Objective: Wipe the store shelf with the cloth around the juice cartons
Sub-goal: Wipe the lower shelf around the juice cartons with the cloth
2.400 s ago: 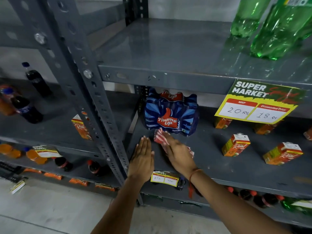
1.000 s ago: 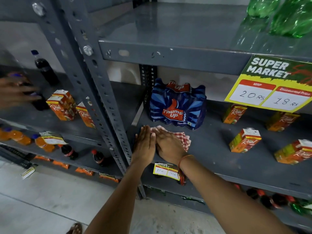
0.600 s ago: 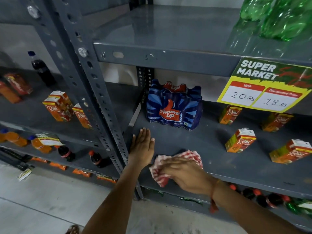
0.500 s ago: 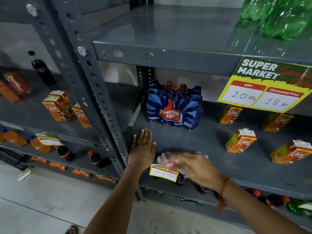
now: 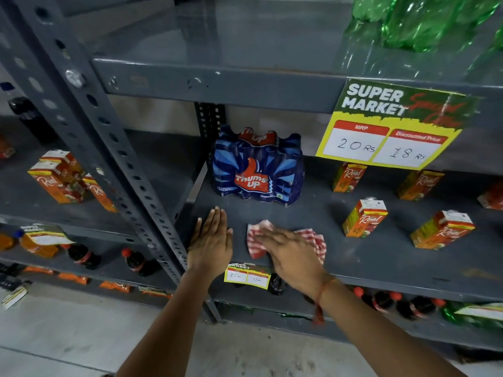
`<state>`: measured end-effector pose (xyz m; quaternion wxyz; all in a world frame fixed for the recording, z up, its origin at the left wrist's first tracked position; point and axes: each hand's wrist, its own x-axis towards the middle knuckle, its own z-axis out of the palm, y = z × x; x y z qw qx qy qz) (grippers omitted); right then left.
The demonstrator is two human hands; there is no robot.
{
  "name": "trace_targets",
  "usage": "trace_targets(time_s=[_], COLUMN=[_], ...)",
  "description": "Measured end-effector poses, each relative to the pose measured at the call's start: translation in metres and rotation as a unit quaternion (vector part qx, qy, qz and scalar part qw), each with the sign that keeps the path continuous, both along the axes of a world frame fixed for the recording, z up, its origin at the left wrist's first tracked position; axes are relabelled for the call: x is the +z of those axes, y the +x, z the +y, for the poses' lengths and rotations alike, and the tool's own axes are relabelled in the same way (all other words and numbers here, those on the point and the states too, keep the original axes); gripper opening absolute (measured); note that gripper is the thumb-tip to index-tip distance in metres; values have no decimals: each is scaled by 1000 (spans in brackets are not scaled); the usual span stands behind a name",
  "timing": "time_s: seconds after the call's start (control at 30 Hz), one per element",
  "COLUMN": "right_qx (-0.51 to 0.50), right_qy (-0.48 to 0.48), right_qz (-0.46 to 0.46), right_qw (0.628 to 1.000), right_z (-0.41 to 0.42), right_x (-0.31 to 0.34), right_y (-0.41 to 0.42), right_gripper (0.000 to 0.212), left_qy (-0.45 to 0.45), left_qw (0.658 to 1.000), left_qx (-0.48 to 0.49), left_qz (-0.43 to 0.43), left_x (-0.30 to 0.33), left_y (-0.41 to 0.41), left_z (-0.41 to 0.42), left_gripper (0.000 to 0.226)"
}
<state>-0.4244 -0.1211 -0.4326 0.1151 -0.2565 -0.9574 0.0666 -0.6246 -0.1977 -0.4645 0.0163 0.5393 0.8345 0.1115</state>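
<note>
1. Head view: we see the left hand flat on the grey shelf, palm down, fingers straight and pressed together, near the shelf's front left corner beside the perforated upright.
2. Right hand lies on the red-and-white checked cloth, fingers straight, slightly spread and blurred, pressing the cloth flat on the shelf; no pinch visible.
3. Cloth sits near the shelf's front edge, just right of the left hand, in front of the Thums Up pack and apart from it.
4. Juice cartons: nearest carton stands right of the cloth, not touching it; second carton further right, tilted; two more at the back under the Super Market price sign.
5. Small price tag hangs on the shelf's front lip below the hands.
6. Green bottles on the top shelf; more cartons on the left bay.
</note>
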Motion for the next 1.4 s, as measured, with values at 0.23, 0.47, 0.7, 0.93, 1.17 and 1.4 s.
trace_targets(time_s=[0.23,0.47,0.7,0.93,1.17,1.4], right_qx=[57,-77,-132,-236,-391,-253], right_qy=[-145,-71,-36,-52,-126,-31], right_qz=[-18,-21,-17,-76,-82,-49], right_qw=[988,994,991,967,908,966], right_z=[-5,29,10,-12,-7,-20], right_x=[39,14,-2,6,36,21], right_y=[73,19,22,91,185,119], right_gripper=[46,48,57,69,69,76], left_qy=[-9,11,15,9,0,-27], left_qw=[1000,999,996,993,993,990], left_qx=[-11,-45,-85,-119,-115,-138], left_qz=[-6,2,10,-1,10,-11], left_x=[6,6,6,8,13,16], left_y=[4,33,62,91,93,108], left_z=[2,12,20,28,25,33], left_gripper=[57,57,56,56,56,58])
